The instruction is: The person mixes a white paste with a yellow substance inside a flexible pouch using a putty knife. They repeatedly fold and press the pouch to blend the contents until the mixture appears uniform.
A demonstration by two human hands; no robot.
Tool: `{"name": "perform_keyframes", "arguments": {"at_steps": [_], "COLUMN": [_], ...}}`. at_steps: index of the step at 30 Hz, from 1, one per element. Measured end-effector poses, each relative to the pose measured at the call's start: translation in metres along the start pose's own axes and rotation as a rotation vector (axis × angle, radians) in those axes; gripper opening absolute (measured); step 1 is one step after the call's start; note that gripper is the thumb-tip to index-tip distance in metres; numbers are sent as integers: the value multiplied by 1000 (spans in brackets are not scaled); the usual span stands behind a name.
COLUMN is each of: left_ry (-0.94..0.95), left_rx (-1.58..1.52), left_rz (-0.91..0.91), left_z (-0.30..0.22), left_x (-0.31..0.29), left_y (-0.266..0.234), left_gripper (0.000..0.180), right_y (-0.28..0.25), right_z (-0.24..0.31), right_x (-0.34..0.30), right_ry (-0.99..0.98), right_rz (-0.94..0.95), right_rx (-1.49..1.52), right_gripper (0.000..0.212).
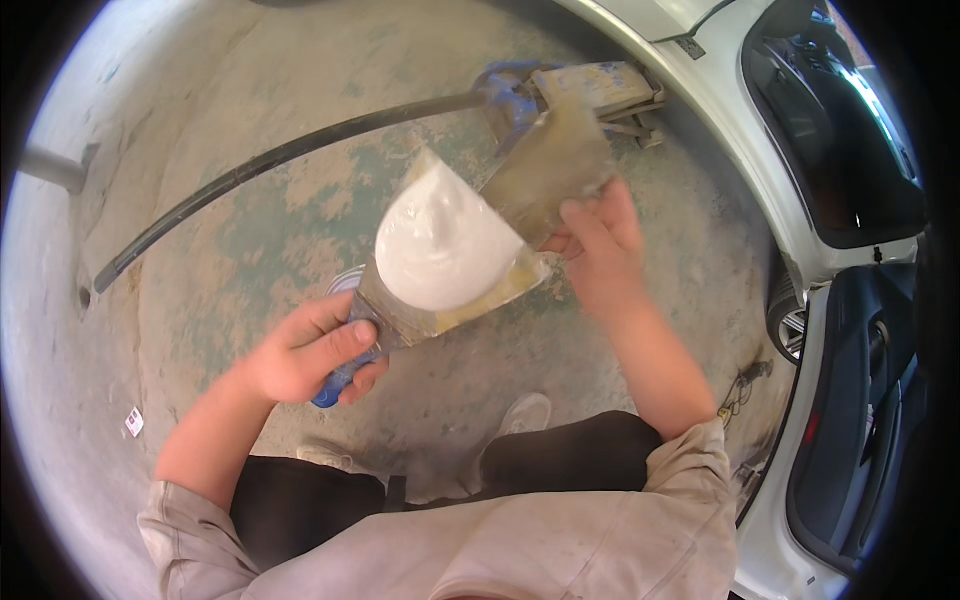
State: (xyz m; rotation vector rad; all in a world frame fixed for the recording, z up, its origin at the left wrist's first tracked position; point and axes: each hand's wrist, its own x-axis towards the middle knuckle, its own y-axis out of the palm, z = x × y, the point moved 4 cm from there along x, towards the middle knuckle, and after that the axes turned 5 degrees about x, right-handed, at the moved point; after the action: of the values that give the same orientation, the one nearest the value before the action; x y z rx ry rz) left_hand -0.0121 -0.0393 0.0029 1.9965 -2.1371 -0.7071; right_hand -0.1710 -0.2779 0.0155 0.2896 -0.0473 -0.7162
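Observation:
My left hand [315, 350] grips the near left corner of a flat putty board [480, 305], thumb on top. A big smooth mound of white putty [445, 240] covers most of the board. Below my left fingers shows a blue part [340, 385]; whether it is the board's handle cannot be made out. In my right hand [605, 240] is a thin, brownish flat spreader [550, 165], pinched between thumb and fingers at its near right edge. Its blade is slightly blurred and stands just beyond the right side of the putty. A round metal rim [347, 279] peeks out behind my left hand.
A blue floor jack [515, 95] with a long black handle [290, 150] lies beyond my hands. On the right stands a light-coloured car [740, 150] with an open door [860, 410]. A grey pipe [52, 168] juts in at the left. My shoes [525, 412] are below.

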Motion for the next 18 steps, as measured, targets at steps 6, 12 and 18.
{"name": "perform_keyframes", "arguments": {"at_steps": [6,12,18], "left_ry": [-20,70,90], "left_rx": [106,53,-17], "left_rz": [-106,-162,-202], "left_z": [12,1,-2], "left_x": [6,2,0], "left_y": [-6,-10,-13], "left_gripper": [39,36,37], "right_y": [26,34,30], "right_z": [35,32,8], "right_x": [-36,-42,-23], "right_ry": [-480,-594,-348], "right_rz": [95,312,331], "right_rx": [-483,-1061,-1067], "right_gripper": [40,30,34]}}
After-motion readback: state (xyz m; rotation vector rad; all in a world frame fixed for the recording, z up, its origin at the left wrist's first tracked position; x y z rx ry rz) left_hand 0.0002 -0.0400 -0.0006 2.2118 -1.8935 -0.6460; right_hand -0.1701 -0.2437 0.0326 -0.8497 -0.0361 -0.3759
